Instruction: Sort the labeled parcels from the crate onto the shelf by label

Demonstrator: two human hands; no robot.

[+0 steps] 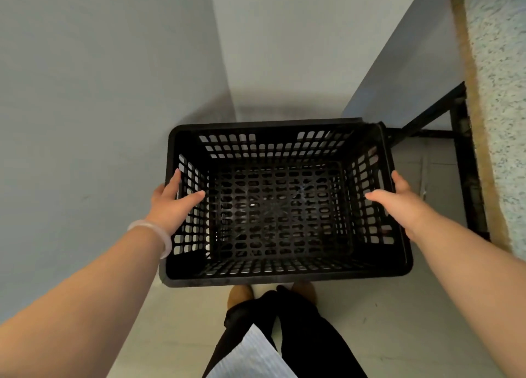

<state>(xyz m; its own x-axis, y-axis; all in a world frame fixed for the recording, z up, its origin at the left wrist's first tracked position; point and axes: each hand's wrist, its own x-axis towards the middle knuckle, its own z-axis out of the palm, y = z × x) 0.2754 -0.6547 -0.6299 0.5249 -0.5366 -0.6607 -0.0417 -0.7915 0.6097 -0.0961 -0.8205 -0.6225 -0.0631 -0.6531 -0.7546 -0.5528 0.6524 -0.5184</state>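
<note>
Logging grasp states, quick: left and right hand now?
Left hand: holding the black crate's left wall, thumb inside.
Right hand: holding its right wall, thumb inside.

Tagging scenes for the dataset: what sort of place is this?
Likely a bare storage or back room: plain grey walls meeting in a corner, a black metal frame under a speckled slab on the right, and an empty black crate.

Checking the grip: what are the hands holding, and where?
The crate: left hand grips its left wall near the rim, right hand its right wall.
</note>
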